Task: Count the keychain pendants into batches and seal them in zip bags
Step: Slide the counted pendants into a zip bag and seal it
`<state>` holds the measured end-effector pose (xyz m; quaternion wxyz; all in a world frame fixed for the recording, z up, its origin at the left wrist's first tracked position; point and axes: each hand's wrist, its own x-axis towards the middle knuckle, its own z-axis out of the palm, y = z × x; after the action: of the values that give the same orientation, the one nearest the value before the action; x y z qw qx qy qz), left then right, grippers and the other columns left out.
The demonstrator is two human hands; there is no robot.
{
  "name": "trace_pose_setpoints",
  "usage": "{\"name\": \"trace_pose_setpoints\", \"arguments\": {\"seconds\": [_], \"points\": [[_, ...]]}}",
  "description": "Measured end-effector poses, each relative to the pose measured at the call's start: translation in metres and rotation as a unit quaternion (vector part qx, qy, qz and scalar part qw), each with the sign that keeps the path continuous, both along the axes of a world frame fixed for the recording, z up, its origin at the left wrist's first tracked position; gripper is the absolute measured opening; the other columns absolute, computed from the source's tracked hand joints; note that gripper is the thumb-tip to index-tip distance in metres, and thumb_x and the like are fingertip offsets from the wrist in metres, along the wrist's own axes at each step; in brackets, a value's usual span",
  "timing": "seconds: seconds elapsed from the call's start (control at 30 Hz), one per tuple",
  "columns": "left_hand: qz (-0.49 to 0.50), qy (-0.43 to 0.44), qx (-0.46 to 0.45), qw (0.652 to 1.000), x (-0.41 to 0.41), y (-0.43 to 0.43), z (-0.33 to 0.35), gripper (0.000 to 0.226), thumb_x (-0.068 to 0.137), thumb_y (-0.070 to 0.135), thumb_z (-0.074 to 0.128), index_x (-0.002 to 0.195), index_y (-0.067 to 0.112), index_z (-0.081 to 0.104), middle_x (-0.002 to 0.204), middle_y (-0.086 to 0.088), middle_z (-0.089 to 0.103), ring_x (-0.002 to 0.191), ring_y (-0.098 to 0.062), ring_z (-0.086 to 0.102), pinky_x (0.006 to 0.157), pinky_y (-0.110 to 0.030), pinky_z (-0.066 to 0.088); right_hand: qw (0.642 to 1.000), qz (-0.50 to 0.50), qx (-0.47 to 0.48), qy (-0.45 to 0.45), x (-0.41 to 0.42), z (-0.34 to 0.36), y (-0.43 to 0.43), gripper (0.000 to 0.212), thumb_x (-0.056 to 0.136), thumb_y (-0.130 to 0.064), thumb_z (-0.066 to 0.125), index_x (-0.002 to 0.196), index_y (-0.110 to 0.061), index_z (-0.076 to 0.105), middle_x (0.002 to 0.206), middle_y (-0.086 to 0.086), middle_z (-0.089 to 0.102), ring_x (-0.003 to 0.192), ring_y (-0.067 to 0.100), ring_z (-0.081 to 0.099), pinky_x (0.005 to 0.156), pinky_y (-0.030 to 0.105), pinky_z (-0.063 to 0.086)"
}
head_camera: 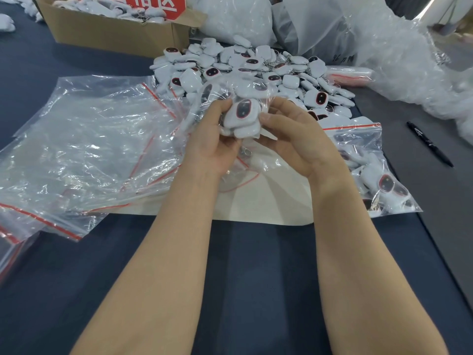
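A clear zip bag (240, 93) with several white keychain pendants (243, 116) inside is held up over the table's middle. My left hand (212, 142) grips the bag from the left, fingers curled round the pendants. My right hand (294, 134) grips it from the right, thumb against the bundle. Behind lies a large heap of loose white pendants (256, 65) with dark red-rimmed faces. A filled, sealed zip bag (371, 170) lies at the right.
A stack of empty zip bags with red strips (84, 139) spreads at left. A cardboard box (112, 32) with more pendants stands at the back left. Crumpled plastic wrap (409, 60) lies back right. A black marker (430, 143) rests at right. White paper (256, 198) lies under my hands.
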<state>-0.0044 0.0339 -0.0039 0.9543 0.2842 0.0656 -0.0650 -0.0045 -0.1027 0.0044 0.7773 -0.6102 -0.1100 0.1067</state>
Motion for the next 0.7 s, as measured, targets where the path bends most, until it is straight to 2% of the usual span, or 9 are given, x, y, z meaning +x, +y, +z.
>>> {"name": "trace_pose_setpoints", "arguments": {"seconds": [0.07,0.2,0.3,0.37,0.43,0.53,0.57,0.63,0.7], "points": [[0.005,-0.002,0.014,1.000,0.001,-0.002,0.001,0.016,0.096,0.011,0.048,0.084,0.005,0.058,0.077,-0.008,0.061,0.071,-0.015,0.058,0.058,-0.020,0.052,1.000,0.010,-0.001,0.012,0.001,-0.001,-0.001,0.011,0.088,-0.012,0.060,0.099,-0.015,0.059,0.101,0.003,0.062,0.097,0.019,0.057,0.097,0.041,0.048],[0.022,-0.004,0.068,0.997,-0.002,-0.005,0.005,0.035,0.097,0.037,0.048,0.099,0.006,0.064,0.101,-0.016,0.070,0.094,-0.028,0.067,0.091,-0.040,0.053,0.998,0.001,-0.065,0.023,0.002,-0.005,-0.001,0.023,0.090,-0.031,0.059,0.110,-0.019,0.059,0.110,0.001,0.062,0.099,0.018,0.060,0.086,0.032,0.053],[0.040,-0.024,0.096,0.994,-0.005,-0.004,0.007,0.051,0.095,0.056,0.038,0.102,0.014,0.066,0.104,-0.011,0.072,0.098,-0.025,0.069,0.091,-0.042,0.053,0.992,-0.058,-0.106,0.033,0.005,-0.007,0.004,0.041,0.091,-0.041,0.060,0.122,-0.015,0.057,0.118,0.004,0.061,0.102,0.020,0.062,0.083,0.032,0.054],[0.100,-0.037,0.269,0.957,-0.008,-0.004,0.007,0.040,0.096,0.053,0.040,0.104,0.022,0.064,0.109,-0.002,0.071,0.103,-0.017,0.066,0.096,-0.039,0.049,0.986,-0.109,-0.118,0.037,0.008,-0.006,0.004,0.061,0.089,-0.049,0.061,0.134,-0.013,0.046,0.124,0.003,0.058,0.110,0.019,0.061,0.093,0.036,0.051],[0.152,-0.081,0.438,0.883,-0.012,-0.007,0.007,0.029,0.097,0.043,0.046,0.106,0.021,0.061,0.107,0.003,0.068,0.096,-0.006,0.064,0.091,-0.032,0.049,0.976,-0.165,-0.138,0.018,0.007,-0.003,0.003,0.065,0.088,-0.055,0.058,0.139,-0.017,0.044,0.129,-0.002,0.057,0.117,0.015,0.057,0.100,0.035,0.047],[0.149,-0.160,0.501,0.837,-0.016,-0.019,0.005,0.041,0.095,0.030,0.054,0.133,0.015,0.046,0.116,0.004,0.061,0.087,0.009,0.060,0.079,-0.021,0.054,0.940,-0.300,-0.155,-0.052,0.003,0.011,0.007,0.046,0.094,-0.047,0.054,0.127,-0.016,0.056,0.118,-0.009,0.061,0.112,0.004,0.056,0.097,0.024,0.044],[0.137,-0.179,0.496,0.838,-0.017,-0.024,0.005,0.045,0.095,0.027,0.055,0.138,0.018,0.041,0.119,0.005,0.059,0.088,0.010,0.060,0.078,-0.020,0.054,0.918,-0.357,-0.149,-0.083,0.001,0.018,0.009,0.038,0.095,-0.040,0.054,0.123,-0.013,0.058,0.116,-0.007,0.062,0.110,0.005,0.056,0.096,0.024,0.044],[0.092,-0.168,0.449,0.873,-0.016,-0.036,0.007,0.042,0.095,0.025,0.056,0.134,0.024,0.043,0.121,0.003,0.060,0.098,-0.004,0.063,0.085,-0.034,0.054,0.878,-0.437,-0.127,-0.151,-0.004,0.032,0.014,0.026,0.095,-0.025,0.056,0.115,-0.009,0.060,0.111,-0.002,0.063,0.108,0.010,0.057,0.098,0.028,0.044],[0.043,-0.119,0.389,0.913,-0.018,-0.049,0.009,0.026,0.095,0.020,0.056,0.120,0.022,0.050,0.106,-0.005,0.067,0.086,-0.016,0.069,0.074,-0.040,0.054,0.852,-0.454,-0.133,-0.223,-0.010,0.045,0.022,0.016,0.093,-0.016,0.054,0.107,-0.009,0.060,0.102,-0.004,0.062,0.099,0.008,0.057,0.093,0.025,0.045]]}}
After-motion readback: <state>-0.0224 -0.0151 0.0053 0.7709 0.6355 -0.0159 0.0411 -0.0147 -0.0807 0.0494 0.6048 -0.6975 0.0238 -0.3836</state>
